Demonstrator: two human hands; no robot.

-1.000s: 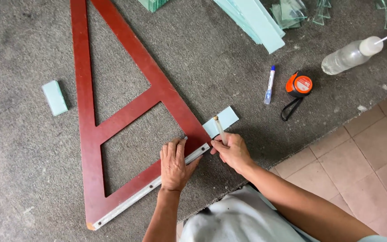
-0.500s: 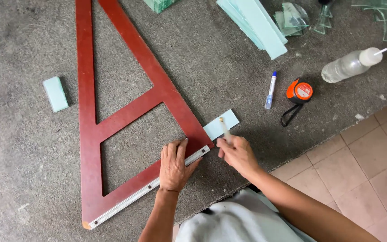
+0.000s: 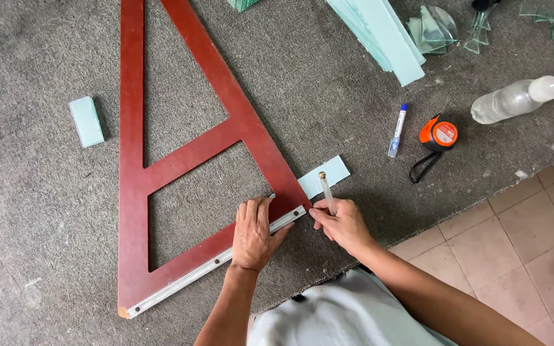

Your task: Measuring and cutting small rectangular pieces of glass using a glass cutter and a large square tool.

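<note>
On the grey carpeted table point(image 3: 46, 211) lies 1 big red triangular wooden frame point(image 3: 222, 125) with 2 open windows in it and 1 metal strip point(image 3: 216, 263) along its near edge. The left hand point(image 3: 253, 232) lies flat on that near edge, fingers spread and pressing down, closed around nothing. Just to its right, the right hand point(image 3: 342, 224) pinches 1 thin glass cutter point(image 3: 326, 192) between thumb and fingers; the brass-tipped handle points away from the person, and the working end is hidden under the fingers. The cutter stands over 1 small pale green glass piece point(image 3: 326, 175), which pokes out from under the frame's right corner, touching it.

Counted elsewhere: 1 small green block point(image 3: 86, 120) left of the frame, well apart; 1 blue-capped marker point(image 3: 397, 130) and 1 orange tape measure point(image 3: 437, 134) side by side to the right; 1 clear plastic bottle point(image 3: 511, 100) lying on its side farther right; 1 stack of long glass strips point(image 3: 379, 35) at the top; and curved glass offcuts point(image 3: 437, 29) beside them, too jumbled to count.

The table's edge runs diagonally just behind the right hand, with tiled floor point(image 3: 514, 256) beyond it. Bare carpet lies left of the frame and between the glass piece and the marker.
</note>
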